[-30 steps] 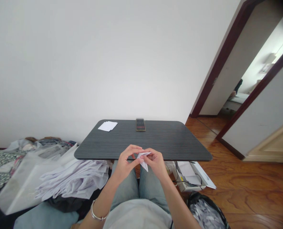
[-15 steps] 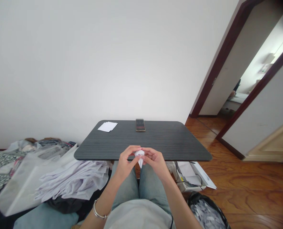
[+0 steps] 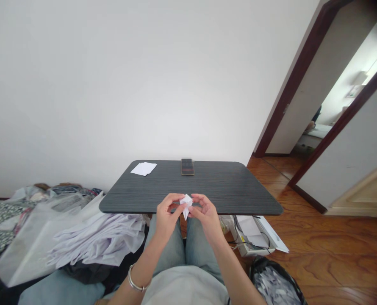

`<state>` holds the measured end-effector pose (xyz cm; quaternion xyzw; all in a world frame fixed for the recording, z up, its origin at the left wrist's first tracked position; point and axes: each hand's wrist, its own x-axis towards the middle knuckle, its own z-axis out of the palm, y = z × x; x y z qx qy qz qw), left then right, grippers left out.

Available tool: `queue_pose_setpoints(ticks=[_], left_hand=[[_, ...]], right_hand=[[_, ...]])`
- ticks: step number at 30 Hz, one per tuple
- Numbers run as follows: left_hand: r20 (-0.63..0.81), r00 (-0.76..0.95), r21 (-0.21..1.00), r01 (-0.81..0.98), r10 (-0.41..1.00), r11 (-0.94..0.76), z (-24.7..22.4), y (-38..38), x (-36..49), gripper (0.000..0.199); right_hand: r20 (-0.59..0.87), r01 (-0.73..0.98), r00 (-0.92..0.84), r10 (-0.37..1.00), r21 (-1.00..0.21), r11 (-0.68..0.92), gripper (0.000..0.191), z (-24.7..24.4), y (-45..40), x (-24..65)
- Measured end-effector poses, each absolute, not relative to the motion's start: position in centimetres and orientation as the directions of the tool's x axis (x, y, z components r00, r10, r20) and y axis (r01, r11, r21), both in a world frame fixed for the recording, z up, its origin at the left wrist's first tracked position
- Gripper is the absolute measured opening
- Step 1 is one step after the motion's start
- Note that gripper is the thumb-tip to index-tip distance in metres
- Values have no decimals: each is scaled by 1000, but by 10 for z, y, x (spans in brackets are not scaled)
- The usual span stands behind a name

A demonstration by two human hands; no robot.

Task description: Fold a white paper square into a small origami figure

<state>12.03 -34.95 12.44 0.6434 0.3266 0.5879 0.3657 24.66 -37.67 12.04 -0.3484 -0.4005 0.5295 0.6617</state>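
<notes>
Between my two hands, at the near edge of the dark table (image 3: 220, 188), is a small folded white paper (image 3: 186, 202) with a point directed down toward me. My left hand (image 3: 168, 212) pinches its left side between thumb and fingers. On the other side, my right hand (image 3: 205, 211) grips the paper's right edge, the thumb low and the fingers curled above. The fingertips cover parts of the folds, so the full shape is hard to make out.
A few white paper sheets (image 3: 144, 168) lie at the table's far left. At the far middle is a phone (image 3: 187, 166). White cloth (image 3: 102, 239) is heaped at left, a box with cables (image 3: 252, 237) stands below right, and a black bag (image 3: 277, 281) holds paper scraps.
The upper part of the folded paper has opened into a more angular, diamond-like outline. My fingertips have drawn slightly apart at the top, with both hands still on it.
</notes>
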Motion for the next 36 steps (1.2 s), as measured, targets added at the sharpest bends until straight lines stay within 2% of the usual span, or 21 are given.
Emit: queue_pose_setpoints(ticks=[6, 9, 16, 19, 22, 27, 36], left_hand=[[533, -22, 846, 5, 846, -533, 123, -349, 125, 13], [539, -44, 842, 30, 841, -538, 123, -349, 128, 13], [537, -45, 843, 58, 842, -535, 121, -350, 133, 16], [574, 19, 815, 89, 819, -573, 124, -349, 126, 18], [604, 169, 778, 89, 779, -622, 131, -346, 112, 22], [558, 374, 782, 62, 741, -620, 144, -340, 93, 27], [531, 394, 768, 149, 750, -622, 153, -340, 91, 25]], right_hand=[[114, -409, -29, 993, -908, 93, 41, 119, -380, 244], [86, -383, -92, 992, -923, 45, 33, 120, -380, 243], [84, -371, -32, 996, -926, 66, 24, 121, -380, 244], [77, -374, -27, 997, -925, 62, 26, 119, -381, 244], [57, -380, -51, 997, -924, 33, 26, 118, -382, 243], [52, -374, -100, 994, -927, 11, 23, 120, -382, 242], [47, -339, -121, 992, -941, 3, 21, 121, -384, 241]])
